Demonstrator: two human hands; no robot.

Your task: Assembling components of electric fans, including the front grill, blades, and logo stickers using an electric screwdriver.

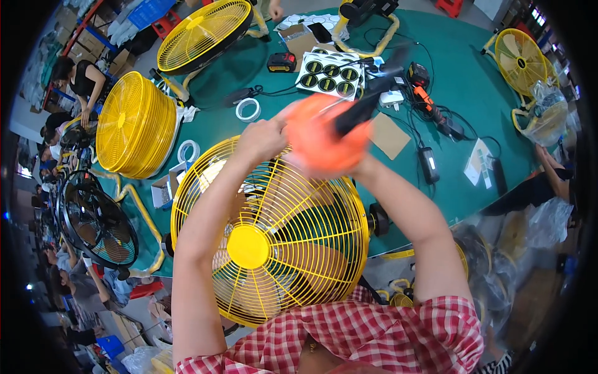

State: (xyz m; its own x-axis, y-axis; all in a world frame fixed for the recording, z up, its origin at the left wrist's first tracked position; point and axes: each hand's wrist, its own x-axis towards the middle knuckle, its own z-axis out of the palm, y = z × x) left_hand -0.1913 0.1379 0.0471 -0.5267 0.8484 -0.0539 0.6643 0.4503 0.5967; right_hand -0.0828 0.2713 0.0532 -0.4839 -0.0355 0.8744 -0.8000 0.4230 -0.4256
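A yellow-caged fan (249, 245) stands tilted in front of me, its blades showing through the wire grille. My left hand (265, 138) is at the far rim of the grille, fingers curled together beside an orange-and-black power tool (327, 134); whatever they pinch is too small or hidden. Smeared by motion, the tool is in my right hand (356, 167), which it mostly covers. Its black part points up and to the right over the table. Where its tip touches cannot be made out.
The green table (461, 75) holds a sheet of round black stickers (329, 73), white tape rolls (248, 110), a battery pack (281, 62) and another orange-black tool (430, 106) with cables. Yellow grilles (134, 124) are stacked left; other fans stand around. People work at the left.
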